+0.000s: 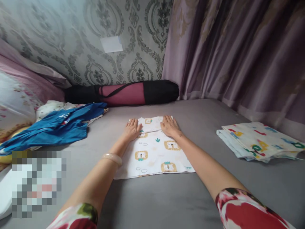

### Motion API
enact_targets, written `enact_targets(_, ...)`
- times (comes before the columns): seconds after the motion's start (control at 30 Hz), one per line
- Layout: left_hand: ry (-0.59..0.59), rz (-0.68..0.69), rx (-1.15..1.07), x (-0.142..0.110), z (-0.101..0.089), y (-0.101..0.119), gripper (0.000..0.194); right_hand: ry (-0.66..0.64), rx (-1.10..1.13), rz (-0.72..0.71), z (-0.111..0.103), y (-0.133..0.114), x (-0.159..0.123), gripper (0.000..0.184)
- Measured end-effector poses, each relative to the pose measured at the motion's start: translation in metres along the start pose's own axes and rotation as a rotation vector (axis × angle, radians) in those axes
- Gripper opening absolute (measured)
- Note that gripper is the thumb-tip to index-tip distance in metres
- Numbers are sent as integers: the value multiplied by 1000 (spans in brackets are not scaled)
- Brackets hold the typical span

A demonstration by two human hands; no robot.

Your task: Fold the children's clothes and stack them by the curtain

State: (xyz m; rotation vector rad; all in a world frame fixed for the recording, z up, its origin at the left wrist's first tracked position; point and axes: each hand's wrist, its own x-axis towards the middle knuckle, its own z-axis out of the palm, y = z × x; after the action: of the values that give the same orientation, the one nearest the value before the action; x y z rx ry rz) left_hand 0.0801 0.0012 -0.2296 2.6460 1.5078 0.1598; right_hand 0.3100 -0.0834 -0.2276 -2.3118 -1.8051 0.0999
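A white cloth with a lion print lies flat on the grey bedsheet in front of me, its far end folded over toward me. My left hand rests flat on the left side of that folded part, fingers stretched out and pointing away. On the right side of the same fold, my right hand presses down with its fingers extended. Neither hand grips the cloth. A pale bangle circles my left wrist.
To the right sits a stack of folded cloths. A blue garment lies crumpled at left, near a pillow. A long black and maroon bag lies along the wall. Purple curtains hang at right. A pixelated patch covers something at lower left.
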Motion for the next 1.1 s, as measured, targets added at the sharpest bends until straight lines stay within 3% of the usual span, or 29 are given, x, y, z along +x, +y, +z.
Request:
enact_targets(0.17,69,30,120,-7,-8,13,57,24,-8,-13,-4,-8,-11,60)
enact_targets(0.27,136,154,159,-20,-11,34,56,84,-26,-152,-8,-25,-28,57)
enact_targets(0.37,37,255,66,-32,-3,52,55,-58,2,-291,-8,-41,-43,56)
enact_targets(0.47,-47,245,-8,-37,3,57,55,-231,26,-286,-15,-47,-50,56)
enact_targets(0.6,-81,276,-8,-53,-9,50,59,-262,68,-277,-33,-36,-66,59)
enact_targets(0.8,-140,479,-143,-128,-37,28,45,-216,108,-496,-52,6,-141,52)
enact_targets(0.9,-151,527,-213,-165,-46,16,45,-188,158,-509,-58,27,-179,50)
enact_targets(1.1,-93,523,-239,-202,-49,-11,30,-109,162,-514,-65,48,-215,31)
